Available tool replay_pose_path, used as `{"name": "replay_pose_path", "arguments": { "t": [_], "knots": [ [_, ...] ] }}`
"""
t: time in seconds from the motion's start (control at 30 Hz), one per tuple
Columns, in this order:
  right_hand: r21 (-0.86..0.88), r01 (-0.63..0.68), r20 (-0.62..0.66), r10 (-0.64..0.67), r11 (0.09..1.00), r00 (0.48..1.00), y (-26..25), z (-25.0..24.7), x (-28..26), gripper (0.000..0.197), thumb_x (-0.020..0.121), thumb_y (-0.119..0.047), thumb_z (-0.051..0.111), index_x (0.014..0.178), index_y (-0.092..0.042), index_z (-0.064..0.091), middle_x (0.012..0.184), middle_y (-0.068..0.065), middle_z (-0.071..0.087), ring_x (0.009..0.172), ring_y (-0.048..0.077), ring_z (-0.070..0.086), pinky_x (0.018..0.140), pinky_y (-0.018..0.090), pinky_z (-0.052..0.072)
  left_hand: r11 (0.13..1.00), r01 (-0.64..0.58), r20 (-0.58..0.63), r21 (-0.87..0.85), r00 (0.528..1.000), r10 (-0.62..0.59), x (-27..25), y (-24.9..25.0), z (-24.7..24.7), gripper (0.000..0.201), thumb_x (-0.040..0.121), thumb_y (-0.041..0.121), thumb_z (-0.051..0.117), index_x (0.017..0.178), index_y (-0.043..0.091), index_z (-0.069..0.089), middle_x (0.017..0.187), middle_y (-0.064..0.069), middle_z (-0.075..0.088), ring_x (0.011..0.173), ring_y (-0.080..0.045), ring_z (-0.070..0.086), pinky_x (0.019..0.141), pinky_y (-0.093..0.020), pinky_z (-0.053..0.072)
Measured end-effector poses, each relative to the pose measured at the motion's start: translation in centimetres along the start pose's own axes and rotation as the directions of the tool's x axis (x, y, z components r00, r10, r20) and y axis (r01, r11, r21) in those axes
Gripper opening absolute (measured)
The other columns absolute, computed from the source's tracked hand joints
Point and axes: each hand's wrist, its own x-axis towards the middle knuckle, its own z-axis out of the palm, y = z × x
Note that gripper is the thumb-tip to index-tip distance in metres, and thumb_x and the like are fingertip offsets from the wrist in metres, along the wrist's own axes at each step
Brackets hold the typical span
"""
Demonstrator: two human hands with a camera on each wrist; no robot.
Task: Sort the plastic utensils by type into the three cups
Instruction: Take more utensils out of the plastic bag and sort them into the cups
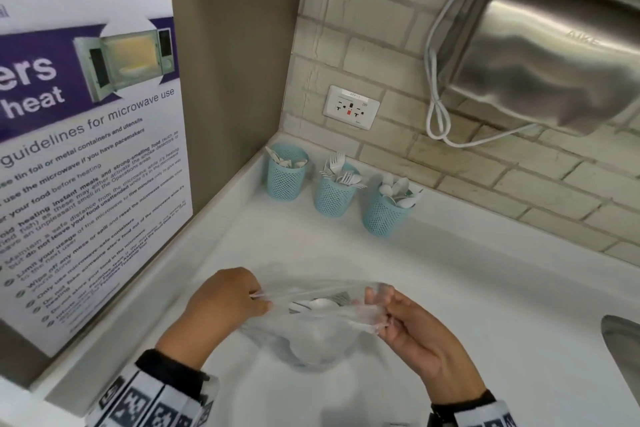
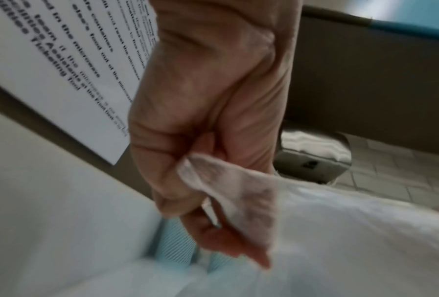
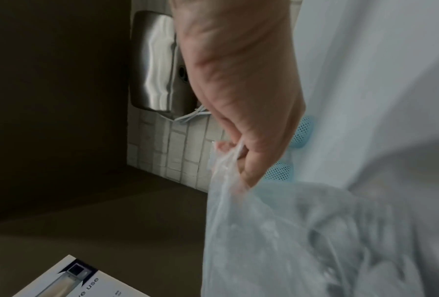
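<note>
While my left hand [image 1: 227, 298] and right hand [image 1: 408, 326] pinch its rim, the thin crinkly clear plastic bag [image 1: 318, 336] gapes between them, holding white plastic cutlery [image 1: 320, 304].
</note>
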Motion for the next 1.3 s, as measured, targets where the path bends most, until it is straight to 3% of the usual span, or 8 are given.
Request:
{"name": "replay_pose_path", "arguments": {
  "t": [0.07,0.13,0.27,0.53,0.8,1.03,1.13,1.3],
  "knots": [
    [0.056,-0.041,-0.015,0.042,0.998,0.999,0.1,-0.3,0.0,0.055,0.037,0.005,0.093,0.077,-0.001,0.057,0.065,0.01,0.058,0.061,0.023,0.068,0.059,0.035,0.06,0.996,0.021,0.011,-0.091,1.0,-0.02,0.6,-0.6,0.4,0.038,0.084,0.031,0.062,0.055,0.017,0.041,0.06,0.0,0.041,0.055,-0.014,0.04,0.05,-0.025,0.024],
    [0.034,-0.086,-0.091,0.089,0.996,0.992,0.3,-0.8,0.4,0.042,0.059,-0.005,0.085,0.093,0.003,0.062,0.075,0.011,0.06,0.057,0.021,0.063,0.048,0.032,0.057,0.918,0.03,0.028,-0.396,0.999,-0.021,0.8,-0.9,0.4,0.023,0.086,0.029,0.059,0.069,0.013,0.06,0.075,-0.001,0.058,0.066,-0.014,0.053,0.058,-0.024,0.035],
    [-0.284,-0.09,-0.158,0.046,0.955,0.986,0.5,-0.9,0.2,0.036,0.085,-0.037,0.066,0.113,-0.016,0.06,0.08,0.005,0.04,0.059,0.015,0.034,0.057,0.029,0.041,0.472,0.071,0.1,-0.879,0.994,0.038,0.2,0.1,-0.5,0.027,0.085,0.013,0.054,0.063,0.011,0.07,0.106,-0.013,0.071,0.096,-0.022,0.063,0.082,-0.03,0.049],
    [-0.782,-0.131,-0.078,0.114,0.609,0.99,0.4,0.2,-1.1,0.016,0.096,-0.036,0.054,0.086,-0.029,0.064,0.088,-0.005,0.056,0.08,0.012,0.05,0.075,0.024,0.042,0.002,0.143,0.143,-0.99,0.988,0.057,0.5,0.7,-0.8,0.022,0.091,0.0,0.042,0.072,0.005,0.052,0.069,-0.01,0.066,0.066,-0.018,0.067,0.071,-0.032,0.059],
    [-0.059,-0.123,-0.101,0.117,0.991,0.988,0.4,-1.1,0.6,0.029,0.098,0.001,0.041,0.072,-0.006,0.053,0.074,0.009,0.061,0.079,0.024,0.07,0.07,0.04,0.06,-0.079,0.208,0.203,-0.975,0.977,0.069,0.6,0.1,-0.8,0.03,0.095,0.007,0.045,0.067,0.017,0.038,0.053,0.006,0.02,0.036,-0.005,0.022,0.038,-0.018,0.034],
    [0.039,-0.103,-0.073,0.106,0.994,0.992,1.1,-1.7,2.0,0.026,0.077,0.015,0.06,0.098,-0.002,0.058,0.079,0.015,0.054,0.075,0.029,0.065,0.079,0.045,0.059,0.586,0.141,0.269,-0.798,0.953,0.137,-0.4,-0.1,-0.8,0.035,0.078,0.043,0.072,0.1,0.016,0.069,0.066,0.008,0.058,0.061,-0.013,0.047,0.066,-0.022,0.046],
    [0.079,-0.129,-0.108,0.137,0.988,0.985,0.7,-1.6,2.1,0.027,0.086,0.016,0.04,0.076,-0.005,0.055,0.06,0.003,0.038,0.048,0.014,0.046,0.061,0.035,0.059,0.463,0.165,0.25,-0.871,0.96,0.129,0.2,-0.4,-0.3,0.038,0.067,0.05,0.076,0.088,0.019,0.069,0.082,0.001,0.061,0.091,-0.016,0.055,0.082,-0.028,0.048],
    [0.117,-0.187,-0.083,0.197,0.975,0.977,0.4,-0.8,2.1,0.03,0.088,0.012,0.035,0.071,-0.007,0.051,0.055,0.0,0.033,0.04,0.009,0.03,0.038,0.019,0.035,-0.069,0.266,0.261,-0.961,0.962,0.077,0.5,0.8,-0.3,0.021,0.088,0.023,0.059,0.073,0.01,0.051,0.062,-0.005,0.062,0.081,-0.023,0.065,0.082,-0.039,0.058]
  ]
}}
